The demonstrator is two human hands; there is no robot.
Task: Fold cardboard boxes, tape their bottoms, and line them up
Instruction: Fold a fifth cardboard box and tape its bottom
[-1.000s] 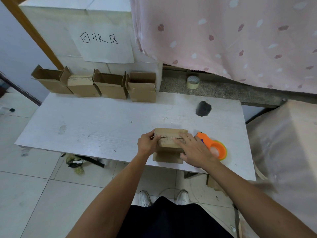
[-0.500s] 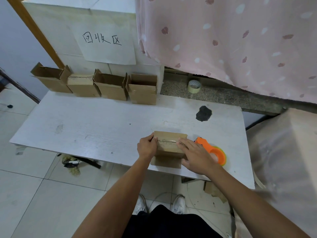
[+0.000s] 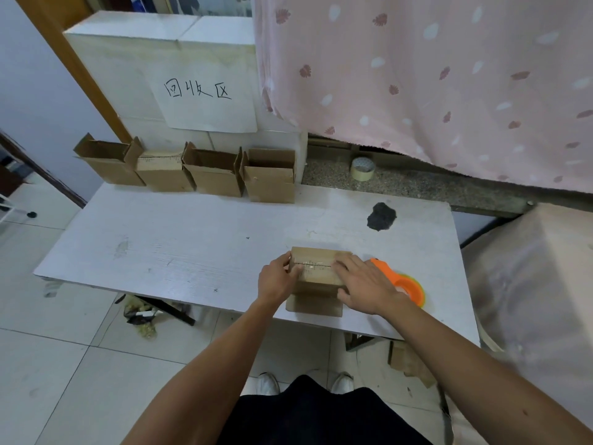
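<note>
A small cardboard box point(image 3: 317, 268) stands bottom-up near the front edge of the white table point(image 3: 192, 245), with a strip of clear tape along its bottom seam. My left hand point(image 3: 277, 279) grips the box's left end, thumb on top. My right hand point(image 3: 365, 285) lies flat with straight fingers pressing the tape on the right part of the box. An orange tape dispenser point(image 3: 401, 282) lies on the table just right of my right hand. Several folded boxes point(image 3: 211, 171) stand in a row at the table's back edge.
A roll of beige tape point(image 3: 362, 168) sits on the stone ledge behind the table. A dark stain point(image 3: 381, 216) marks the tabletop. A pink curtain point(image 3: 433, 85) hangs at the back right. Cardboard scraps point(image 3: 407, 361) lie on the floor under the table.
Both hands stay on the box. My right hand's fingers have slid slightly along the taped seam; the view has shifted a little.
</note>
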